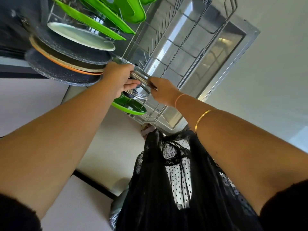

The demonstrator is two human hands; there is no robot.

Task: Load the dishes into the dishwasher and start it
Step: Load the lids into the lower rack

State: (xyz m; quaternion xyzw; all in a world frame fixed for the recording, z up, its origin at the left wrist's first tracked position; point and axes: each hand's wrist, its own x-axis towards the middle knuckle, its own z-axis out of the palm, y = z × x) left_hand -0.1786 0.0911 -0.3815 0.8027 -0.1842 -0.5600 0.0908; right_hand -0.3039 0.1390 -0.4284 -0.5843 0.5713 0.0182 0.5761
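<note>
Above the open dishwasher rack (183, 52), at twelve o'clock from the body, the left hand (119, 79) has its grip curled round a glass lid (141, 95) and the right hand (164, 93) pinches the rim; crowded between the dark speckled dishes (66, 67) at ten o'clock and a green plate (130, 107), the lid may slip or knock glass

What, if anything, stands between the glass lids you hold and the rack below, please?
A green plate lies right under the lids, at the near corner of the rack; the wire slots beyond look free.
</note>
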